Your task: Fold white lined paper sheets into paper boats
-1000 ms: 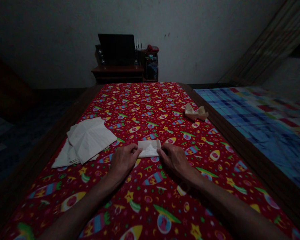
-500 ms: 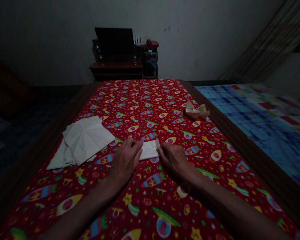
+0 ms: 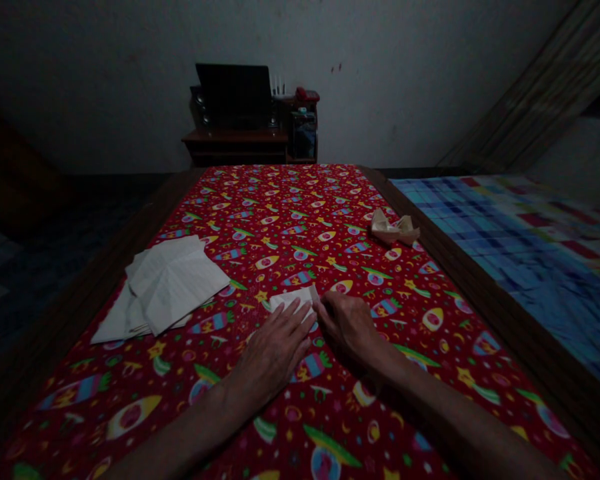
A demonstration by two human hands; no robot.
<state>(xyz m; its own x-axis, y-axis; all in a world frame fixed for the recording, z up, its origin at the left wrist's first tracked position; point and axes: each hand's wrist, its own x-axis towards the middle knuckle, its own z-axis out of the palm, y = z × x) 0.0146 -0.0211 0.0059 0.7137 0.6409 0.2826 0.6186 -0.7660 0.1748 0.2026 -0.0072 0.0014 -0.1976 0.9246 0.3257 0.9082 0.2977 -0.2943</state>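
Observation:
A small folded white paper (image 3: 291, 299) lies on the red patterned cloth (image 3: 300, 220) in front of me. My left hand (image 3: 276, 349) lies flat on top of it with fingers stretched out, covering most of the paper. My right hand (image 3: 346, 323) rests at the paper's right edge, fingers curled and pinching its corner. Only the paper's far edge shows beyond my fingers.
A loose stack of creased white sheets (image 3: 163, 283) lies to the left. A folded tan paper shape (image 3: 394, 228) sits near the cloth's right edge. A blue checked mattress (image 3: 520, 240) lies to the right. A dark cabinet with a screen (image 3: 240, 113) stands by the far wall.
My left hand has slid from the paper's left end onto its top and flattened out. The right hand has stayed at the right edge. The paper looks narrower.

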